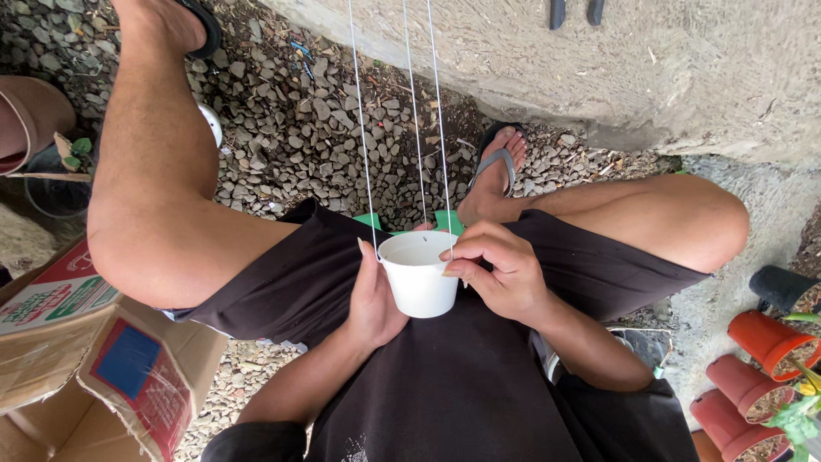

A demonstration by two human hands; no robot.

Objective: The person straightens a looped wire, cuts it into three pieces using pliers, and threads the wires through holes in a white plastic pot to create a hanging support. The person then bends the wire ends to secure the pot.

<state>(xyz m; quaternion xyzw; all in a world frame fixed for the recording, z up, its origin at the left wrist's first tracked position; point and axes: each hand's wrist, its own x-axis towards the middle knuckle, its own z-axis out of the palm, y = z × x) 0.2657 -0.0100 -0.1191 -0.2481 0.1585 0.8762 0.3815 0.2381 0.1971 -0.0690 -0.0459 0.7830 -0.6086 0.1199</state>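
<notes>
3 taut strings (415, 128) bar the way above the white pot (419, 278).

Daylight falls soft and even over me, bright without harsh sun. Under my fingers (479, 248) the white pot (419, 278) is the brightest thing, nearly washed out along its rim, with no real glare. Shade gathers below my fingers in the folds of my dark shorts (445, 376). The gravel (291, 120) beyond my fingers stays sharp. Toward the edges, far out from my fingers, the wide lens bends and stretches everything.
</notes>
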